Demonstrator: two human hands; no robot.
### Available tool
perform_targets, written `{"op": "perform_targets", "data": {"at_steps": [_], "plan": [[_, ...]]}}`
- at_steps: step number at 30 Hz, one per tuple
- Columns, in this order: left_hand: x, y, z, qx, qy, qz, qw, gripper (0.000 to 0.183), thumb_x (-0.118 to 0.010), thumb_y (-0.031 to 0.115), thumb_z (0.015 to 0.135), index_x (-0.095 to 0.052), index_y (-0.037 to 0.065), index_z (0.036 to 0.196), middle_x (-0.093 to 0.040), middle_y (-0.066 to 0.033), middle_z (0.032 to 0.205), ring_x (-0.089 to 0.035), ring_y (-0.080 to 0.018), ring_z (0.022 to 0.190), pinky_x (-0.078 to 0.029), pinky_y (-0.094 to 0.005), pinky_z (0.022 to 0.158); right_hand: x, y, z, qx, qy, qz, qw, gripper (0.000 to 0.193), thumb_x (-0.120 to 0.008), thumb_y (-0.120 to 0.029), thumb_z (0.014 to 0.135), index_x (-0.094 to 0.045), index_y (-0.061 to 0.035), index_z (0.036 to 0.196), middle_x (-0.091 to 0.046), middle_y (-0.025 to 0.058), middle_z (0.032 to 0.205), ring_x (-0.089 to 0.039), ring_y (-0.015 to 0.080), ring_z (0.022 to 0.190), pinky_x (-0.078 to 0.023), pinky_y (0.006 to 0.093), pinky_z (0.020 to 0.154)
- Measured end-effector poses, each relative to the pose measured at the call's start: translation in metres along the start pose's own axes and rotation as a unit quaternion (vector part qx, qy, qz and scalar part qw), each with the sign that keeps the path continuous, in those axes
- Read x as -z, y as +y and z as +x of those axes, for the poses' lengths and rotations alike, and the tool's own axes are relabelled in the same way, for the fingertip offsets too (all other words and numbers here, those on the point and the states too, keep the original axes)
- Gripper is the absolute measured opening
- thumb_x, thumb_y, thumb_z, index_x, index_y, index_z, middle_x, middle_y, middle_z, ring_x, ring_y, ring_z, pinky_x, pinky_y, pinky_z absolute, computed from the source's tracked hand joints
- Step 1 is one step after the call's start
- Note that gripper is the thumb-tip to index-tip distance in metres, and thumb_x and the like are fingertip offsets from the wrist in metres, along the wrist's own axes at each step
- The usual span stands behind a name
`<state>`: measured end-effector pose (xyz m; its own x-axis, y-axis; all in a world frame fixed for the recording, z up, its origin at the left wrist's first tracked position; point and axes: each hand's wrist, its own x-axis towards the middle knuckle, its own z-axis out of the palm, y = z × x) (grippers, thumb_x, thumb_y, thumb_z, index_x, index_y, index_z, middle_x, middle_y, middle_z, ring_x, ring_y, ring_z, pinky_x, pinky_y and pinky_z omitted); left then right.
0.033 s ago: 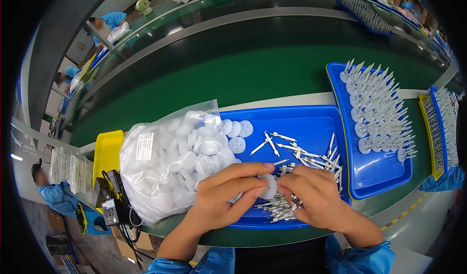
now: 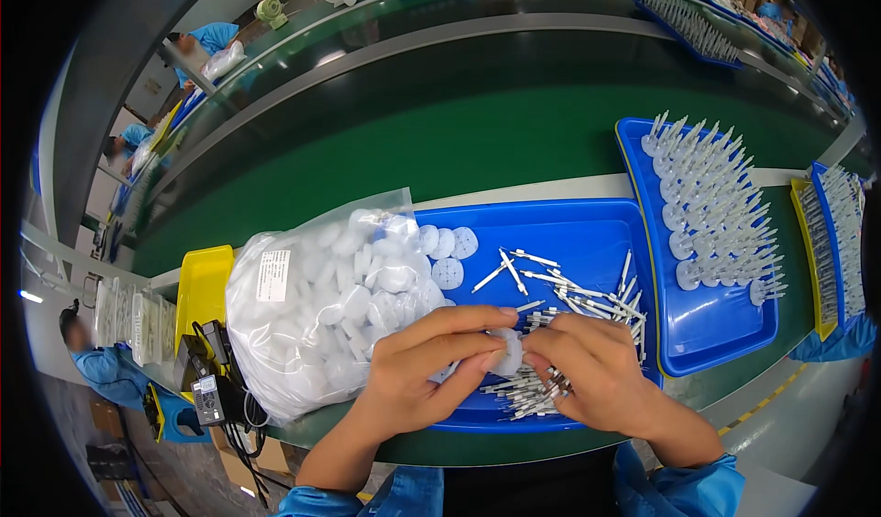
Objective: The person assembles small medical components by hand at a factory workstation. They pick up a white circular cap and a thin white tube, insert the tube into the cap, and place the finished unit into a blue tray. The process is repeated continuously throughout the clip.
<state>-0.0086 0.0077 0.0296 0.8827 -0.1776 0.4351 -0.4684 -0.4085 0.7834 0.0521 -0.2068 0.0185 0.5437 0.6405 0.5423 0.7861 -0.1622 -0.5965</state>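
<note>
My left hand (image 2: pixel 427 361) is closed, pinching a translucent white plastic disc (image 2: pixel 507 352) between thumb and fingers. Right against that disc, my right hand (image 2: pixel 587 366) has its fingers bent together; whatever they grip is hidden. Thin white pins with metal ends (image 2: pixel 528 398) show just below the right fingers, and I cannot tell whether some are in the hand. Both hands are over the near part of a blue tray (image 2: pixel 551 212). More pins (image 2: pixel 596 297) lie scattered in it, and several loose discs (image 2: pixel 447 273) lie at its left side.
A clear bag full of white discs (image 2: pixel 312 333) leans over the tray's left end. To the right, a second blue tray (image 2: pixel 707 338) carries rows of discs with upright pins (image 2: pixel 711 205). A yellow tray (image 2: pixel 204 288) and black adapters with cables (image 2: pixel 211 389) sit left. Behind stretches a green belt (image 2: pixel 413 132).
</note>
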Motion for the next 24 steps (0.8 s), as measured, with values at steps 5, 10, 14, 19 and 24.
{"op": "perform_targets", "data": {"at_steps": [5,10,14,19,24], "plan": [[-0.012,-0.005,-0.007,0.088,0.058,-0.137,0.985,0.016,-0.068,-0.001,0.090,-0.070,-0.006,0.105,-0.067,-0.0197,0.122,-0.071,-0.0287,0.104,-0.058,-0.0351,0.089,-0.001,0.002,-0.001,-0.004,-0.010,0.000,1.000,0.035,-0.072,0.003,0.068,-0.065,-0.0008,0.102,-0.057,0.0106,0.082,-0.064,0.0277,0.065,-0.050,0.0373,0.053],[-0.018,-0.006,-0.009,-0.013,0.084,-0.079,0.993,0.027,-0.074,0.004,0.089,-0.067,-0.006,0.112,-0.063,-0.0253,0.125,-0.068,-0.0368,0.111,-0.057,-0.0438,0.094,-0.002,0.002,-0.001,-0.042,-0.004,0.036,0.998,0.035,-0.072,0.007,0.066,-0.063,-0.0010,0.099,-0.058,0.0099,0.081,-0.064,0.0280,0.064,-0.050,0.0371,0.053],[-0.017,-0.006,-0.006,-0.068,0.049,0.031,0.996,0.038,-0.084,0.008,0.079,-0.068,-0.004,0.112,-0.063,-0.0245,0.127,-0.068,-0.0373,0.109,-0.056,-0.0423,0.091,-0.003,0.001,0.000,-0.055,0.010,0.052,0.997,0.035,-0.072,0.008,0.067,-0.062,-0.0011,0.099,-0.060,0.0099,0.081,-0.065,0.0287,0.064,-0.051,0.0376,0.054],[-0.015,-0.008,-0.004,-0.135,0.037,0.120,0.983,0.046,-0.086,0.006,0.072,-0.069,-0.004,0.113,-0.063,-0.0243,0.128,-0.067,-0.0345,0.099,-0.054,-0.0386,0.078,-0.003,0.002,-0.001,-0.047,0.011,0.045,0.998,0.034,-0.072,0.008,0.067,-0.061,-0.0007,0.099,-0.060,0.0103,0.081,-0.065,0.0289,0.064,-0.051,0.0376,0.053],[-0.024,-0.007,-0.005,-0.132,0.048,0.132,0.981,0.040,-0.086,0.005,0.074,-0.068,-0.007,0.108,-0.064,-0.0267,0.127,-0.067,-0.0380,0.103,-0.056,-0.0431,0.086,-0.005,0.004,-0.004,-0.038,0.012,0.036,0.999,0.034,-0.072,0.008,0.067,-0.061,0.0005,0.099,-0.059,0.0107,0.081,-0.064,0.0288,0.063,-0.050,0.0377,0.052]]}}
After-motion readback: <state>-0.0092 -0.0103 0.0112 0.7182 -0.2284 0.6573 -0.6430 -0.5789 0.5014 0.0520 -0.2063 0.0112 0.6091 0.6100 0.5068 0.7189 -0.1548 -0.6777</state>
